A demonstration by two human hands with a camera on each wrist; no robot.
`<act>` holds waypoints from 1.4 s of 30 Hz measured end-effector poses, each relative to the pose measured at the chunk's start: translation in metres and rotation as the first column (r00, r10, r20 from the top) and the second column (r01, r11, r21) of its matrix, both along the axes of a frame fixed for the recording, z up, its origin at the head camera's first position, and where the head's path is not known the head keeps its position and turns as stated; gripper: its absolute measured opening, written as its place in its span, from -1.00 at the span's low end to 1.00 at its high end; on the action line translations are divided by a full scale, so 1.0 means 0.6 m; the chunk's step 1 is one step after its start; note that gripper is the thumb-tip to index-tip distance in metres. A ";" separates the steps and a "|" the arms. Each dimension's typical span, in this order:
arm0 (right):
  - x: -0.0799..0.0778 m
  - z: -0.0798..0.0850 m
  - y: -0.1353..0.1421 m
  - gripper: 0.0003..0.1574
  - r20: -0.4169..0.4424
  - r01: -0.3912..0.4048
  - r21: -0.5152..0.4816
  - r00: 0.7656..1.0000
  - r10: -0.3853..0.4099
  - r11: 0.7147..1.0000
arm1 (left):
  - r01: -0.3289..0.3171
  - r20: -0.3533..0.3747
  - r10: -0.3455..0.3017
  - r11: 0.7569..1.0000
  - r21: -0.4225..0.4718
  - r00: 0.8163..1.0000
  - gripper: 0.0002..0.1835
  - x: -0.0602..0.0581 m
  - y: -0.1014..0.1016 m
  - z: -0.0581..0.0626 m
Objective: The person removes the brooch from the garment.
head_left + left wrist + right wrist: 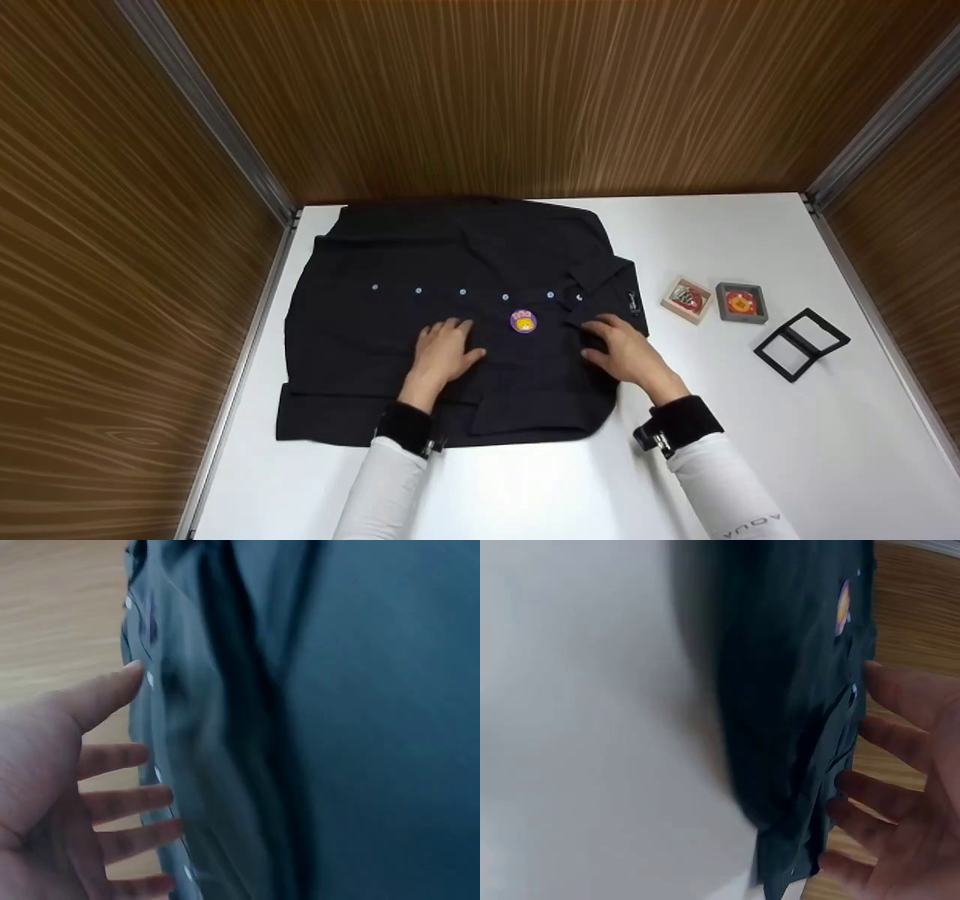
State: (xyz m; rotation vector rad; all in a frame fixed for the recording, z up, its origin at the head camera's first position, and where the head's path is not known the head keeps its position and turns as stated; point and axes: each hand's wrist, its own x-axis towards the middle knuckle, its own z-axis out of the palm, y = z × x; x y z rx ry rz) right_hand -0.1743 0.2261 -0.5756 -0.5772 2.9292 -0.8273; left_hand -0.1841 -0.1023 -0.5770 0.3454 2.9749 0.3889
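A dark button shirt (pixel 420 337) lies spread on the white table, its collar (pixel 600 281) toward the right and a row of pale buttons across it. On its chest is a round purple and yellow badge (pixel 523 321). My left hand (pixel 441 356) is over the lower front of the shirt, left of the badge, fingers spread and fairly straight. Near the collar is my right hand (pixel 624 351), its fingers extended over the cloth. Neither hand grips anything. In the left wrist view the fingers (pixel 127 799) are extended along the button row.
Right of the shirt lie a light wooden box (pixel 687 300) with a reddish piece inside, a grey box (pixel 742 303) with a red and orange disc, and a black folding frame (pixel 801 345). Wood-grain panels (pixel 480 97) wall the table at the back and sides.
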 end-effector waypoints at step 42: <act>-0.065 -0.055 -0.095 -0.63 0.497 0.365 -0.506 0.864 -0.081 0.782 | 0.109 -0.325 -0.075 0.990 0.089 0.943 -0.83 -0.055 0.134 -0.039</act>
